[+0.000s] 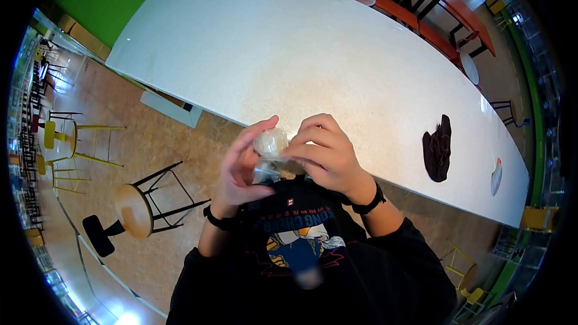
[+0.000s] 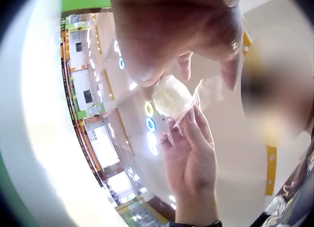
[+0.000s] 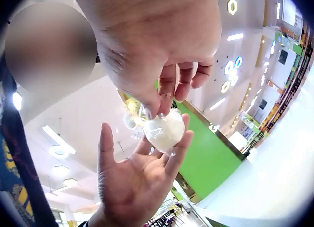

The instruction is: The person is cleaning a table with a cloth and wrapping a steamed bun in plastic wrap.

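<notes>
A whitish round ball (image 1: 270, 142) in clear thin plastic is between the two hands, over the table's near edge. My right hand (image 1: 328, 149) pinches the clear plastic wrapper (image 2: 208, 91) at the ball's side between thumb and fingertips. Beside the ball, my left hand (image 1: 239, 162) has its fingers fairly straight, the fingertips right at the ball's surface. Its thumb stands well apart, as the right wrist view shows on the left hand (image 3: 137, 185). Loose plastic hangs below the ball in the head view.
The long white table (image 1: 241, 42) stretches ahead of the person. A dark crumpled cloth-like item (image 1: 437, 148) lies on its right part, with a small flat packet (image 1: 497, 176) farther right. A stool (image 1: 133, 210) stands on the floor to the left.
</notes>
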Action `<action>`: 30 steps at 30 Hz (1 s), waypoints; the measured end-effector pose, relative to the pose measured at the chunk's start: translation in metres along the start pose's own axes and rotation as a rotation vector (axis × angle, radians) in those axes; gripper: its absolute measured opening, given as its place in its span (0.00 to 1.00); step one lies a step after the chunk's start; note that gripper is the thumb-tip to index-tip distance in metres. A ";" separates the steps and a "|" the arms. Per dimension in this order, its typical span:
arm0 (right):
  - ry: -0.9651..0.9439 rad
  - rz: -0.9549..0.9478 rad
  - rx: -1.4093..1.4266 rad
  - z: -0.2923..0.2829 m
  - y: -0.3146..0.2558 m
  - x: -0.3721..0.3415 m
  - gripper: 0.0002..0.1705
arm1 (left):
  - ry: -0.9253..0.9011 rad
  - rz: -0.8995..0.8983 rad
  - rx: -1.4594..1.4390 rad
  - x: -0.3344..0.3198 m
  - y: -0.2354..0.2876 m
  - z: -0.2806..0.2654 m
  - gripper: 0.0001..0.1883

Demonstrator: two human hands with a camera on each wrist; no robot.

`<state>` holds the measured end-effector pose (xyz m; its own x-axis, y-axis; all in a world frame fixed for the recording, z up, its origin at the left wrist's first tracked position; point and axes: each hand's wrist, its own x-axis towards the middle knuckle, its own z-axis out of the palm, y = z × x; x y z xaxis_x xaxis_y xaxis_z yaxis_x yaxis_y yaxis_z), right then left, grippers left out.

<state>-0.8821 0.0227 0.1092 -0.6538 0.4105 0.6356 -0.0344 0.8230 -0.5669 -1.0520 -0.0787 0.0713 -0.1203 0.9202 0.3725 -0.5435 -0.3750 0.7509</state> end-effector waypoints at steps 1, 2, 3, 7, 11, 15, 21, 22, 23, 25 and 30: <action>0.023 0.053 0.043 0.002 -0.001 0.000 0.12 | -0.013 0.088 0.250 0.002 0.000 0.007 0.31; 0.020 0.050 0.045 0.003 -0.003 0.001 0.12 | -0.024 0.177 0.500 0.002 -0.001 0.010 0.32; 0.023 0.070 0.051 0.003 -0.005 0.002 0.10 | -0.017 0.180 0.501 0.001 -0.002 0.010 0.32; 0.000 0.101 0.038 0.006 0.000 0.001 0.17 | 0.028 0.216 0.572 -0.006 -0.009 0.000 0.34; -0.133 0.442 0.172 0.006 -0.007 0.003 0.30 | 0.037 0.273 0.645 -0.011 -0.019 -0.018 0.28; -0.055 0.314 0.028 0.009 0.001 0.002 0.40 | 0.226 0.107 0.312 -0.013 -0.018 -0.006 0.30; -0.168 -0.053 -0.074 0.007 0.010 0.003 0.33 | 0.321 -0.121 0.011 0.005 -0.005 0.007 0.44; -0.195 -0.117 -0.082 0.008 0.010 0.002 0.30 | 0.278 -0.083 -0.090 0.009 -0.005 0.009 0.45; -0.194 -0.115 -0.082 0.010 0.011 0.000 0.30 | 0.236 -0.044 -0.190 0.011 -0.005 0.010 0.47; -0.142 -0.139 -0.068 0.013 0.011 -0.006 0.26 | 0.250 -0.078 -0.214 0.013 -0.001 0.014 0.48; -0.063 -0.155 -0.094 0.012 0.012 -0.020 0.23 | 0.253 -0.111 -0.227 0.016 -0.009 0.015 0.46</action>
<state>-0.8785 0.0195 0.0837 -0.6925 0.2529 0.6756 -0.0696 0.9087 -0.4115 -1.0369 -0.0627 0.0788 -0.2368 0.9631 0.1277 -0.7321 -0.2633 0.6283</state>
